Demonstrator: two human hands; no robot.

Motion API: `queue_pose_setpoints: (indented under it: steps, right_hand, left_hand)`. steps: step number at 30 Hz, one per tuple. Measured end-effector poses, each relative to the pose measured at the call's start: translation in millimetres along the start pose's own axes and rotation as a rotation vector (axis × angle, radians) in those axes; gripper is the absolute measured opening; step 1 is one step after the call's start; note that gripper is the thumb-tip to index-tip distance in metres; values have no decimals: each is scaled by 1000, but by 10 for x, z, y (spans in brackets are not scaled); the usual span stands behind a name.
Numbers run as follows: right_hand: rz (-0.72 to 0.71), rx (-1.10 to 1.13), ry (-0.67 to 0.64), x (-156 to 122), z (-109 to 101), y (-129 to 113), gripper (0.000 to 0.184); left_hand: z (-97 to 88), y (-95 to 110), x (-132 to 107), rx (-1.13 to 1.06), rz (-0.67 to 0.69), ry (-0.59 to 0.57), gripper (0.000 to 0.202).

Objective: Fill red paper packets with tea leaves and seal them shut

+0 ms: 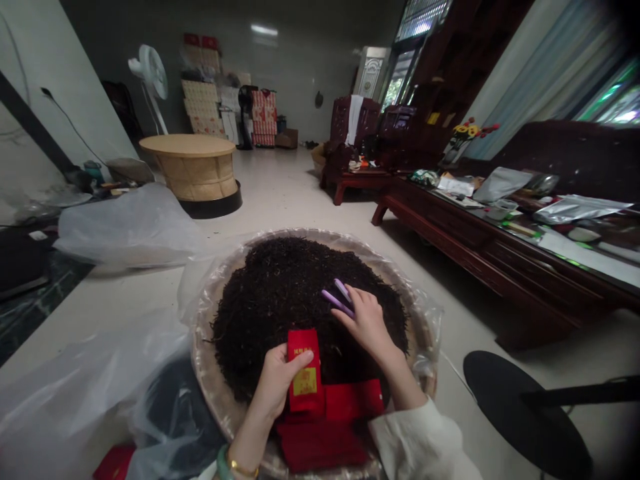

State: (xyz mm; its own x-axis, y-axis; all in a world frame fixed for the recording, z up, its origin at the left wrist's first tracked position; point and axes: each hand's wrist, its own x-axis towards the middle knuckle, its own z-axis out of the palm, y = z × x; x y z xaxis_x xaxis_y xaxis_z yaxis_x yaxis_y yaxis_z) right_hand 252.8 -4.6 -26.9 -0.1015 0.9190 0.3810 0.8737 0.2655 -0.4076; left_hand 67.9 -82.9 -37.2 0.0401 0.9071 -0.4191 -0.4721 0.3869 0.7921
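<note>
In the head view, my left hand (281, 375) is closed round a small red packet (304, 360) with gold print and a yellow label, thumb across its front. My right hand (369, 321) grips purple tongs (338, 301), whose two arms stand apart over a heap of dark, dried, twisted leaves (280, 287) that look like tea. The heap fills a wide round basket (205, 360) lined with clear plastic. More red packets (353, 400) lie at the basket's near side, below my hands. I cannot tell whether the held packet's top is open.
A dark wooden table (450, 233) with bags and papers stands at right. Near me on that side is a black round stand base (525, 407). Clear plastic sacks (127, 223) lie at left, before a round woven table (193, 167). A fan (150, 72) and stacked boxes are behind.
</note>
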Motion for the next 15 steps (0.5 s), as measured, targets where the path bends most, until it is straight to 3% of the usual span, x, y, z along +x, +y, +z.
queue_pose_setpoints:
  steps: [5,11,15]
  right_hand:
    - [26,-246,-136,95,142,109,51]
    - [80,-89,-156,175,142,123,34]
    - [82,-48,-155,194,149,98,38]
  left_hand:
    - [-3,-32,10,11,11,-2,49]
    - [-26,-50,13,37,41,-19,46]
    - [-8,-52,2,59,62,-31,44]
